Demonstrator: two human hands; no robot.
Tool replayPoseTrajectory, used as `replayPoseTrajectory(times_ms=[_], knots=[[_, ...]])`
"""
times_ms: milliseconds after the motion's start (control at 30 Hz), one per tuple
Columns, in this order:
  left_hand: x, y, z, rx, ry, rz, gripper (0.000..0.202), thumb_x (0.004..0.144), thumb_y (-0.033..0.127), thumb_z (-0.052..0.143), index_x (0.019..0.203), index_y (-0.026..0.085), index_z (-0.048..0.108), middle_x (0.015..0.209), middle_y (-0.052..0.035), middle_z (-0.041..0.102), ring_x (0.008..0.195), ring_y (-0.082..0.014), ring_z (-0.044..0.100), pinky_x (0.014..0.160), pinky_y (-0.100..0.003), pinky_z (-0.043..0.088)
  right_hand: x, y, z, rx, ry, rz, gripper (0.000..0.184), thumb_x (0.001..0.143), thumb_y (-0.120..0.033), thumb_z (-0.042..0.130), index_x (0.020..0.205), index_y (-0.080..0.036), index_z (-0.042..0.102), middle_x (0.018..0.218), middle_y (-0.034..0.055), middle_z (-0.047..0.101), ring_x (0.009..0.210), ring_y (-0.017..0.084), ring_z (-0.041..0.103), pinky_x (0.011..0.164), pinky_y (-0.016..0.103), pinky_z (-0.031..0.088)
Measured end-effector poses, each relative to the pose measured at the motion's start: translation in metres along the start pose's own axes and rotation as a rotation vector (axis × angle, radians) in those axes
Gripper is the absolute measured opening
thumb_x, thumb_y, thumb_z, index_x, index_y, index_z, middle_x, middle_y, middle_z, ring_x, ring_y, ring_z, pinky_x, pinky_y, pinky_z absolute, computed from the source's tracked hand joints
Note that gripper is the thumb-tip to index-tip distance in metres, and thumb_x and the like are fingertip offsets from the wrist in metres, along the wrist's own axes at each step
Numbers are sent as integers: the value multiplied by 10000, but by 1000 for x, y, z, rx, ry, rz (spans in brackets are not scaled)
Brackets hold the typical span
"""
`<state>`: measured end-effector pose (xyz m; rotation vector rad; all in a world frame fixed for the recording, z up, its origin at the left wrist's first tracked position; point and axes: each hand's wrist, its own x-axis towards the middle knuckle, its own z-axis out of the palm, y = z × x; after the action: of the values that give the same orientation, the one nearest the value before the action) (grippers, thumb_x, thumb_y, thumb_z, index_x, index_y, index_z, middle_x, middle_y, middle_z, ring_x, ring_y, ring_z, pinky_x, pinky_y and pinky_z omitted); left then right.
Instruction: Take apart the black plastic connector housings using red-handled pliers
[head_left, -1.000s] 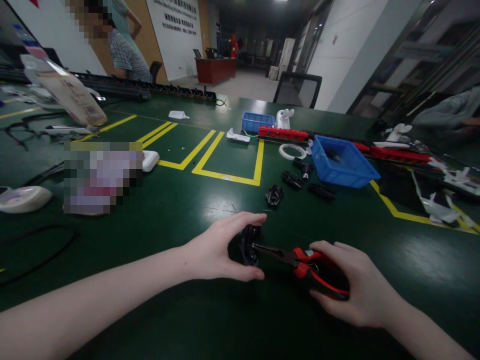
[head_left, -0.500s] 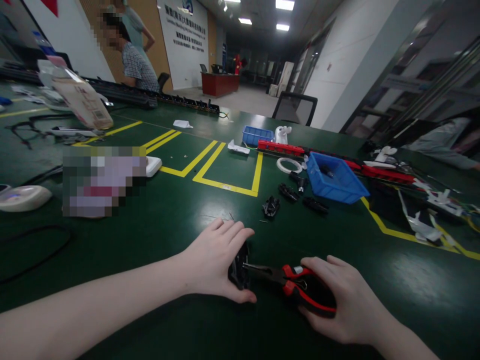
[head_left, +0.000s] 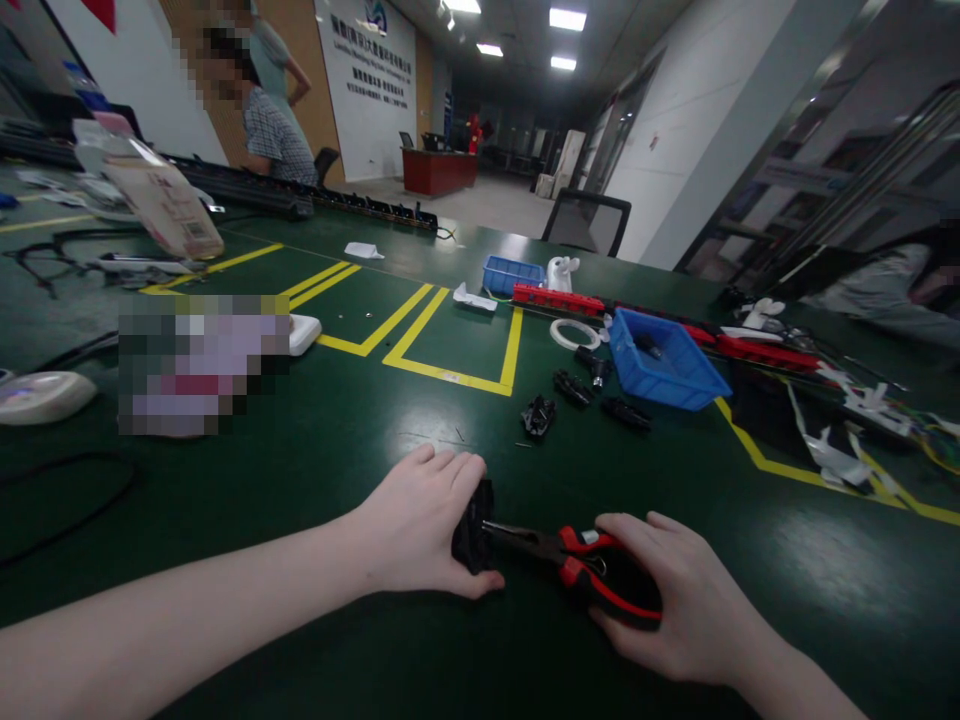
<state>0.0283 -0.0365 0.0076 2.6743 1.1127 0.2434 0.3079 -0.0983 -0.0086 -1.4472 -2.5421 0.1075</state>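
Observation:
My left hand [head_left: 431, 530] is closed around a black plastic part [head_left: 474, 530], pressing it to the green table; the palm hides much of it. Red-and-black needle-nose pliers [head_left: 570, 558] are gripped by their handles in my right hand [head_left: 675, 600]. Their long tips reach left and touch the side of the black part; whether they pinch something there is too small to tell. Just beyond my hands lies a similar black part [head_left: 538, 416], with a thin metal pin [head_left: 523, 445] close by.
Other black pieces [head_left: 574, 388] lie beside a blue bin [head_left: 664, 365] and a roll of white tape [head_left: 575, 334]. Red strips [head_left: 559, 299] run along the back right. A plastic bottle [head_left: 161, 190] leans at the left, behind a white mouse-like device [head_left: 46, 398]. One person [head_left: 277, 140] sits across the room.
Both hands, the black part and the pliers appear almost unchanged. The whole view has shifted slightly, and my left fingers sit a little closer together.

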Motion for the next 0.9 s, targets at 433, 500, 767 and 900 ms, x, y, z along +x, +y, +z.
replayPoseTrajectory(times_ms=[433, 500, 767, 900], knots=[[2, -6, 2, -129, 16, 56, 646, 623, 693, 625, 978, 162, 532, 840, -33, 649, 711, -220, 600, 701, -364, 399, 2, -8, -3, 72, 32, 33, 467, 657, -347, 596, 1096, -191, 555, 948, 86, 703, 755, 220, 655, 755, 403, 506], [3, -7, 3, -136, 12, 68, 638, 623, 698, 609, 963, 164, 539, 815, -30, 647, 698, -221, 599, 694, -368, 411, 2, -10, -3, 85, 39, 54, 469, 651, -348, 598, 1093, -195, 557, 937, 84, 703, 742, 218, 654, 737, 395, 512], [3, -12, 5, -155, -12, 138, 643, 670, 697, 549, 1021, 159, 551, 857, -42, 654, 728, -223, 618, 712, -384, 460, -1, -6, -1, 58, 8, 51, 497, 643, -346, 612, 1117, -207, 557, 971, 72, 709, 798, 227, 673, 773, 390, 530], [5, -12, 8, -148, -12, 150, 637, 633, 688, 581, 988, 160, 558, 799, -32, 639, 684, -215, 601, 693, -376, 469, -3, -1, -3, 33, -3, 16, 539, 635, -346, 625, 1151, -210, 550, 1017, 73, 707, 869, 245, 678, 881, 437, 495]])
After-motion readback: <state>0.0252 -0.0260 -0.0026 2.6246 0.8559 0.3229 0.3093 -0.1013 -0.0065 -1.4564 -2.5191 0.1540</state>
